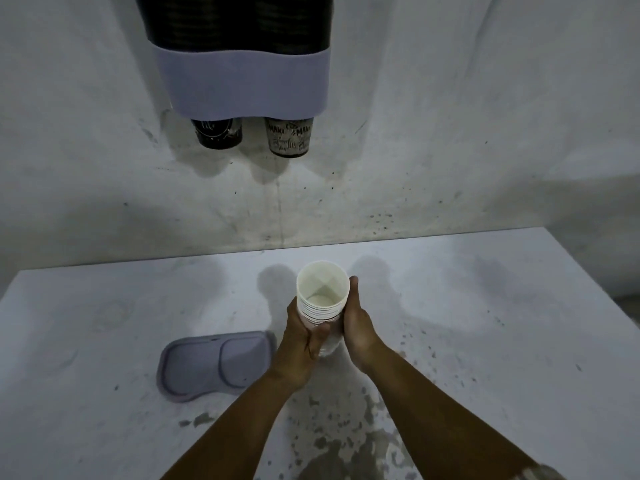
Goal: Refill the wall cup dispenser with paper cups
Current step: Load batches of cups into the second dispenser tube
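Cup stack [322,299] clasped between left hand [304,332] and right hand [356,325] (upright).

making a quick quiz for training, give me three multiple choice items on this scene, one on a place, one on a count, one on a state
1. Where does the purple lid lie?
A. on the table, to the left of the hands
B. on top of the dispenser
C. inside the cup stack

2. How many cups poke out below the wall dispenser?
A. none
B. two
C. four

3. How is the stack of paper cups held?
A. lying on its side, untouched
B. upside down in one hand
C. upright, mouth up, between both hands

Answers:
1 A, the lid rests flat on the table beside the left hand.
2 B, one dark cup and one pale printed cup hang below it.
3 C, the left hand and the right hand clasp its sides with the open mouth up.
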